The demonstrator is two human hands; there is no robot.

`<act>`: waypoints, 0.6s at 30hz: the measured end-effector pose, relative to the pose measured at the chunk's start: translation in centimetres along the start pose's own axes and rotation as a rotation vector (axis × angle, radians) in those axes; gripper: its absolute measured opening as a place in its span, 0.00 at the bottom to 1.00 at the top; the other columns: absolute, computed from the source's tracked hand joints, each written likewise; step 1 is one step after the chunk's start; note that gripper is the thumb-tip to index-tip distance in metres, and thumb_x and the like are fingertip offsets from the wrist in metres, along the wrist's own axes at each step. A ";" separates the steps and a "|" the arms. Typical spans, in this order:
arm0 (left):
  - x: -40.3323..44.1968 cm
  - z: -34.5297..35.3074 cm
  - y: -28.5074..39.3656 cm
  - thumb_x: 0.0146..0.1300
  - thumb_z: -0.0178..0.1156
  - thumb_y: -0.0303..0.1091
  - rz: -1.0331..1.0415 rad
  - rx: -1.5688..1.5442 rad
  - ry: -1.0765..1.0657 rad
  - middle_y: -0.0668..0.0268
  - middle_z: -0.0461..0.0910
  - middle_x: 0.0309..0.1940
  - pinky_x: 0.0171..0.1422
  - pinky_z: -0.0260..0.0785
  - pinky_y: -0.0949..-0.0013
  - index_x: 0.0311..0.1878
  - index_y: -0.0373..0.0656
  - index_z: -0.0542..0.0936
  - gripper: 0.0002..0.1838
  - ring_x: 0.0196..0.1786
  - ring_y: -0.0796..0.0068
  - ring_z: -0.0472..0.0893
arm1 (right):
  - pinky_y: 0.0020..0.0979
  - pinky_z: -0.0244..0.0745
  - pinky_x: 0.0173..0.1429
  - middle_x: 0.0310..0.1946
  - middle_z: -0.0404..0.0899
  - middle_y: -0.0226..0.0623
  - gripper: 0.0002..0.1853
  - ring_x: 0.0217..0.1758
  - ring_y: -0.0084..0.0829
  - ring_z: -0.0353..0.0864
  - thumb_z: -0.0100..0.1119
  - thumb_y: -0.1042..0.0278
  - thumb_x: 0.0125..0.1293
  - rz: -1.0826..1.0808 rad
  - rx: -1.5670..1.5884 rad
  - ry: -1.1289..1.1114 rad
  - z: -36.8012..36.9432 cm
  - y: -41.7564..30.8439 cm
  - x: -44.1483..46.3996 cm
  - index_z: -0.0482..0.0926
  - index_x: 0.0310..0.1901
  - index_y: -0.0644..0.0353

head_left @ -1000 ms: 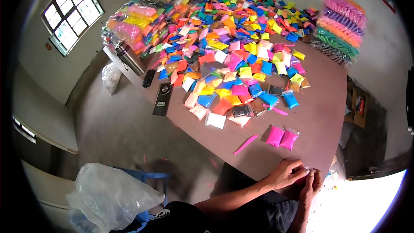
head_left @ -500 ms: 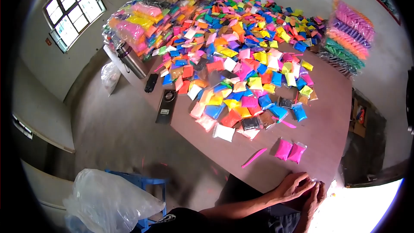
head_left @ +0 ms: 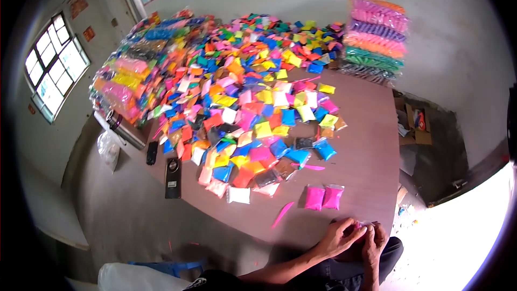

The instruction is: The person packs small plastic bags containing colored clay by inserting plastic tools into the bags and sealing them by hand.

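At the table's near right edge my left hand (head_left: 340, 237) and my right hand (head_left: 375, 241) meet, fingers pinched on a small clear bag (head_left: 367, 224) with something pink in it. Much of the bag is hidden by the fingers. Just beyond lie two bright pink packets (head_left: 323, 198), side by side. To their left is a pink plastic tool (head_left: 282, 214), and another pink tool (head_left: 309, 167) lies by the heap. A large heap of small coloured packets (head_left: 260, 153) covers the table's middle and far side.
Bundled bags of coloured sticks (head_left: 374, 37) stand at the far right of the table (head_left: 366, 145). A steel flask (head_left: 126, 131), a black object (head_left: 152, 152) and a dark phone-like device (head_left: 173, 179) line the left edge. A blue stool (head_left: 167, 268) with a plastic bag stands below.
The camera view has turned to the right and up, so the table items appear shifted left and lower. Both hands stay together at the small bag.
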State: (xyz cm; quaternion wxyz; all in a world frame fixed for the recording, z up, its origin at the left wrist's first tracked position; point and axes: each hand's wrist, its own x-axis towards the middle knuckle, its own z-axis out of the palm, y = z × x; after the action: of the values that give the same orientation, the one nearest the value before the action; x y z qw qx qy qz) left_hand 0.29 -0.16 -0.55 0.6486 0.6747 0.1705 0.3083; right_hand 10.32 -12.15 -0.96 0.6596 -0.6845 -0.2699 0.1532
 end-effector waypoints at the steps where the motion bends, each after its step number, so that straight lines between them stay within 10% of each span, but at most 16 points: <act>1: 0.0 0.1 0.0 0.75 0.67 0.40 0.023 0.082 -0.010 0.60 0.84 0.28 0.37 0.74 0.66 0.42 0.37 0.83 0.14 0.30 0.70 0.83 | 0.25 0.70 0.41 0.29 0.78 0.26 0.10 0.34 0.18 0.73 0.60 0.70 0.78 0.002 0.011 0.002 -0.1 0.0 0.0 0.82 0.37 0.67; 7: 0.3 0.3 -0.5 0.76 0.64 0.35 0.118 0.165 -0.002 0.52 0.83 0.30 0.36 0.74 0.57 0.42 0.36 0.81 0.11 0.32 0.53 0.84 | 0.25 0.77 0.48 0.37 0.85 0.32 0.09 0.41 0.21 0.80 0.58 0.71 0.79 0.009 0.052 -0.028 0.7 -1.5 0.1 0.82 0.49 0.70; 18: -0.8 0.6 -0.3 0.72 0.69 0.41 -0.118 0.131 -0.019 0.71 0.80 0.26 0.34 0.67 0.69 0.39 0.40 0.84 0.13 0.30 0.81 0.75 | 0.27 0.80 0.51 0.42 0.87 0.36 0.10 0.46 0.23 0.84 0.61 0.71 0.77 0.119 0.182 -0.038 -0.5 -0.6 -0.2 0.84 0.52 0.68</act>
State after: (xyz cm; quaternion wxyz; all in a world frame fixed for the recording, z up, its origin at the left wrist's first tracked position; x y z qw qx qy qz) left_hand 0.13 -1.12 -1.03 0.6219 0.7073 0.2236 0.2510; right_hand 10.34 -12.67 -0.39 0.7037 -0.6334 -0.2264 0.2288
